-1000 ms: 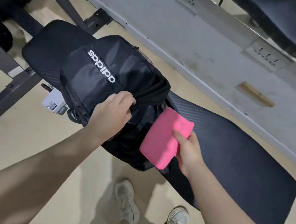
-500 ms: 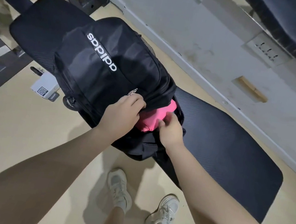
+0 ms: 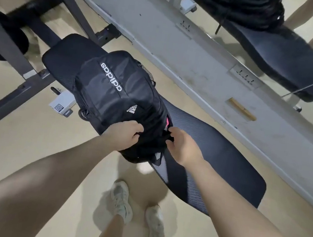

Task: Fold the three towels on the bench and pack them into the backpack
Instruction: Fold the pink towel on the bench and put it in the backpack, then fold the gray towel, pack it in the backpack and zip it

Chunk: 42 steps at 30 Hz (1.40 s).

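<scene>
A black backpack (image 3: 113, 90) with white lettering lies on the dark padded bench (image 3: 215, 160). My left hand (image 3: 124, 135) grips the fabric at the near edge of the backpack's opening. My right hand (image 3: 182, 145) pinches the opposite edge of that opening, fingers curled into the black cloth. A thin sliver of the pink towel (image 3: 167, 122) shows inside the gap at the backpack's right side. No other towel is visible on the bench.
A grey wall base (image 3: 198, 64) with sockets runs behind the bench, mirror above it. A dark metal rack frame (image 3: 10, 55) stands at left. A white tag box (image 3: 62, 104) hangs under the bench. My shoes (image 3: 121, 199) stand on the beige floor.
The pink towel went from my right hand into the backpack and is nearly hidden. My right hand let go of it and took hold of the opening's edge. The opening has narrowed.
</scene>
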Available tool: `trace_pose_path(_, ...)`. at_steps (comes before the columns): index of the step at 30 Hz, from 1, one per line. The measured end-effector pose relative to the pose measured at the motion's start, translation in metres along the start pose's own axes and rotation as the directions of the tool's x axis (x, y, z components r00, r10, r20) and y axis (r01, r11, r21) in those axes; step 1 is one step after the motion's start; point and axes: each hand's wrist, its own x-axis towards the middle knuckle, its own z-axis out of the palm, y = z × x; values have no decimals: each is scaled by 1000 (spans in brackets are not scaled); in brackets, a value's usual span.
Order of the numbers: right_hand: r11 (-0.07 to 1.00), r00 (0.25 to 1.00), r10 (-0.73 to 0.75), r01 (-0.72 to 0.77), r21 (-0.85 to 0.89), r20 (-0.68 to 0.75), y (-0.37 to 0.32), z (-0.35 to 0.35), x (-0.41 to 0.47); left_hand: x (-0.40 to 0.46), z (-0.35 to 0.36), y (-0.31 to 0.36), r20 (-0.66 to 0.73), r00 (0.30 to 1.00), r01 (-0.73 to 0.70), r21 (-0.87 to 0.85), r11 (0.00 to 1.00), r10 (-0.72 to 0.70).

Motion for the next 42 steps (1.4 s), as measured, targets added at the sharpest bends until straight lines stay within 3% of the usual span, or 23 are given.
trace_pose_path(4, 968, 980, -189, 196, -158, 59, -23, -36, -34, -63, -42, 20, -182, 982, 26, -112, 993, -46)
trace_pose_path(8, 855, 914, -359, 404, -326, 190, -65, -53, -63, -148, -63, 37, -408, 888, 107, -271, 957, -214)
trace_pose_path(12, 752, 804, -520, 591, -292, 291, -136, -54, -99, -247, -66, 39, -434, 785, 263, -413, 872, -443)
trace_pose_path(15, 668, 703, -631, 708, -231, 329, -194, -45, -133, -323, -59, 29, -455, 660, 363, -503, 784, -598)
trace_pose_path(19, 470, 540, -724, 842, -266, 430, -268, -21, -167, -408, -53, 14, -500, 465, 446, -580, 681, -731)
trace_pose_path(24, 306, 411, -791, 907, -288, 453, -363, 12, -193, -489, -58, -14, -573, 240, 431, -660, 615, -783)
trace_pose_path(27, 246, 363, -809, 924, -294, 463, -425, 37, -212, -534, -58, -47, -602, 155, 421, -677, 604, -783)
trace_pose_path(30, 256, 341, -849, 934, -250, 403, -491, 63, -226, -578, -63, -93, -600, 130, 420, -687, 593, -789)
trace_pose_path(34, 284, 332, -906, 937, -206, 262, -571, 98, -239, -635, -90, -160, -649, 175, 420, -631, 652, -740)
trace_pose_path(37, 333, 374, -901, 921, -203, 222, -622, 128, -243, -676, -118, -212, -697, 220, 418, -565, 712, -682)
trace_pose_path(42, 413, 454, -869, 884, -218, 197, -700, 161, -243, -717, -164, -299, -764, 210, 356, -522, 775, -611)
